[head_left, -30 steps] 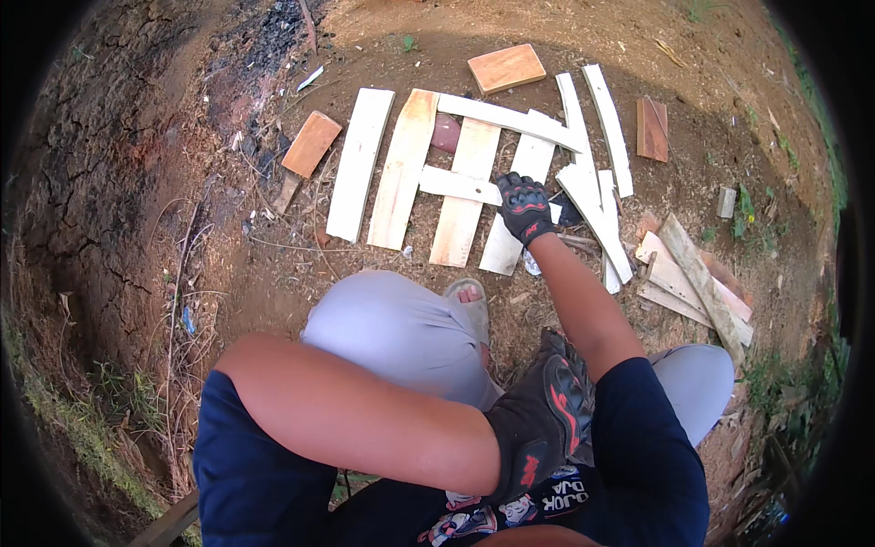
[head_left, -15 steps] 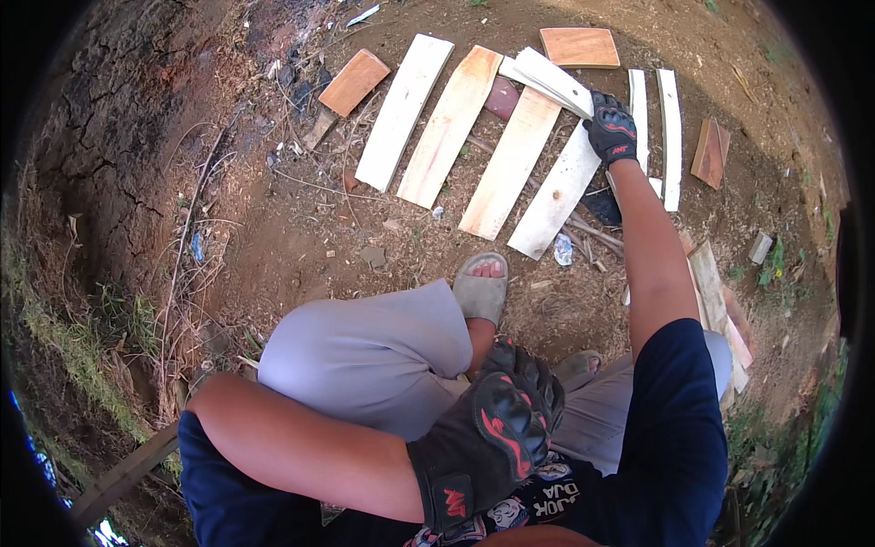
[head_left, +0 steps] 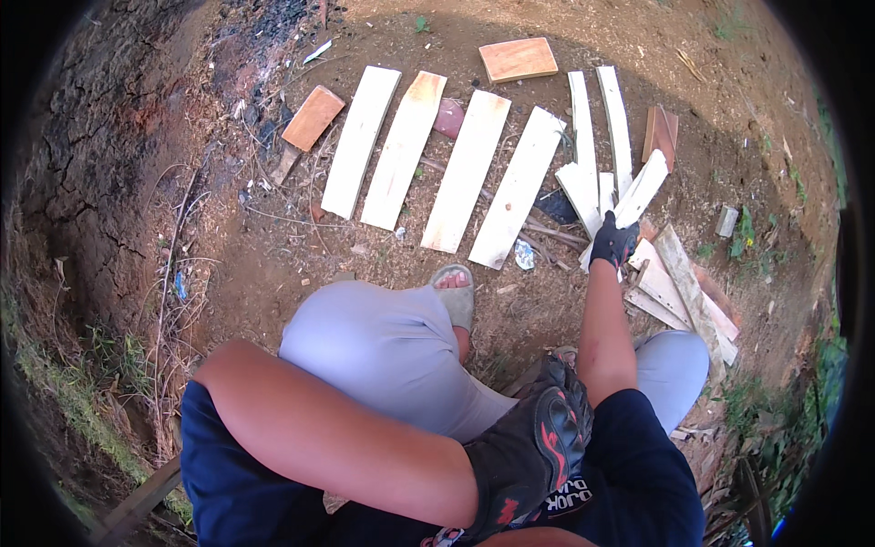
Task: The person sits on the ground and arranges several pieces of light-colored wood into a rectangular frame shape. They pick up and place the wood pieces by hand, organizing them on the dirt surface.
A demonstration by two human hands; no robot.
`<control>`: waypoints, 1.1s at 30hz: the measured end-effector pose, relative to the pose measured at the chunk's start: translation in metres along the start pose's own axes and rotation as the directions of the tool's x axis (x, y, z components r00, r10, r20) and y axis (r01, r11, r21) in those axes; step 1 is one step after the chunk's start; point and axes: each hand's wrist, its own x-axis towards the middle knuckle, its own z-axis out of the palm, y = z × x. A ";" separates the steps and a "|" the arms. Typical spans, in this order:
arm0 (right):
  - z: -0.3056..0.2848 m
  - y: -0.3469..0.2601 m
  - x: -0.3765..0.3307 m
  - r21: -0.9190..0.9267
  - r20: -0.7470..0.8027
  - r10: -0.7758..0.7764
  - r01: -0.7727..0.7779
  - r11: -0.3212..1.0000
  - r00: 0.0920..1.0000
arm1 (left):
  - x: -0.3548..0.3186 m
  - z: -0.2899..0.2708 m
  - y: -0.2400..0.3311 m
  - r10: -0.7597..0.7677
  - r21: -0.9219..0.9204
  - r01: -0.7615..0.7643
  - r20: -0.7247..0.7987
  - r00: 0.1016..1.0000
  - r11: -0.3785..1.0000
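My right hand [head_left: 614, 239], in a black glove, is closed around the near end of a short pale wood strip [head_left: 643, 189] to the right of the laid-out boards. Close by it, another pale piece [head_left: 578, 196] slants on the ground. Several wide pale boards [head_left: 468, 173] lie side by side in a slanted row. Farther right are two narrow pale strips [head_left: 616, 128]. My left hand [head_left: 538, 442], also gloved in black with red marks, is held low over my lap with its fingers curled in; whatever it may hold is hidden.
Reddish-brown wood blocks [head_left: 518, 59] lie beyond and beside the boards. A pile of offcuts [head_left: 679, 283] is by my right knee. Sticks [head_left: 556, 237], dark scraps and a crumpled shiny wrapper [head_left: 524, 254] lie on the dirt. My sandaled foot [head_left: 453, 292] is near the boards.
My right hand has come nearer and away from the board row, bringing pale wood with it. My left hand has shifted slightly right, still curled. The view has also shifted.
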 end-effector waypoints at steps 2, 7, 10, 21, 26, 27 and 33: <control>0.001 0.028 0.007 -0.178 0.033 0.057 -0.050 0.983 0.998 | 0.000 0.001 0.001 -0.026 -0.005 0.026 -0.009 1.000 1.000; 0.009 -0.001 -0.016 -0.326 -0.258 -0.153 0.063 0.943 0.954 | -0.001 0.004 0.003 -0.073 -0.026 0.073 -0.015 0.997 0.997; 0.022 -0.062 -0.065 -0.240 -0.152 -0.545 0.504 0.830 0.825 | -0.003 0.004 0.006 -0.104 -0.030 0.103 -0.025 0.994 0.994; 0.118 -0.124 -0.268 -0.154 0.628 0.020 0.099 0.983 0.778 | -0.020 -0.017 -0.015 -0.208 -0.237 0.179 -0.104 0.973 0.955; 0.111 -0.126 -0.271 -0.045 0.704 0.021 0.015 0.999 0.710 | -0.031 -0.007 -0.020 -0.178 -0.176 0.159 -0.098 0.979 0.971; 0.112 -0.121 -0.264 -0.060 0.679 0.014 0.036 0.998 0.734 | -0.025 -0.006 -0.020 -0.148 -0.166 0.132 -0.082 0.986 0.977; 0.047 -0.129 -0.249 0.074 0.671 -0.084 0.046 0.996 0.737 | -0.029 -0.002 -0.025 -0.037 -0.102 0.032 -0.047 0.998 0.994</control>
